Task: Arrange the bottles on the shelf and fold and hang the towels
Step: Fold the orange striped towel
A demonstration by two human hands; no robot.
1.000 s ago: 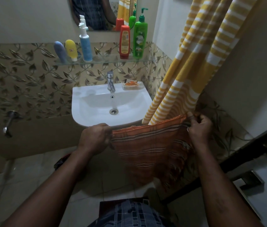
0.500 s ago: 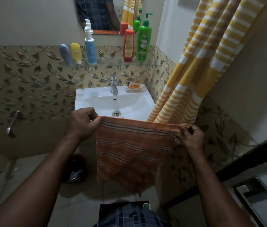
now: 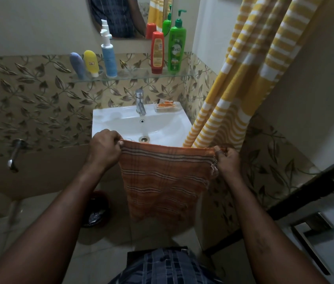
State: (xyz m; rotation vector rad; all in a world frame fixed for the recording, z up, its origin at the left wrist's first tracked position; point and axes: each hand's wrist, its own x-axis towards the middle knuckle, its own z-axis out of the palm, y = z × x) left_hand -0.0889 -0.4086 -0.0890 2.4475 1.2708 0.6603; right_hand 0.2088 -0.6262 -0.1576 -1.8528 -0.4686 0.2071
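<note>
An orange striped towel (image 3: 164,181) hangs folded in front of the sink, stretched flat between my hands. My left hand (image 3: 104,148) pinches its upper left corner, my right hand (image 3: 226,158) pinches the upper right corner. On the glass shelf (image 3: 133,77) stand a grey-blue tube (image 3: 77,64), a yellow tube (image 3: 90,62), a blue pump bottle (image 3: 108,56), a red bottle (image 3: 157,52) and a green pump bottle (image 3: 176,48). A yellow and white striped towel (image 3: 244,78) hangs on the right wall.
The white sink (image 3: 108,121) with its tap (image 3: 140,102) and a soap dish (image 3: 166,105) lies behind the towel. A dark bin (image 3: 97,210) sits on the floor under it. A wall tap (image 3: 14,154) sticks out at left. A dark door frame (image 3: 305,191) runs along the right.
The towel's top edge went from slanted and bunched to level and taut. My left hand moved up and left, and the towel now hangs straight in front of the sink.
</note>
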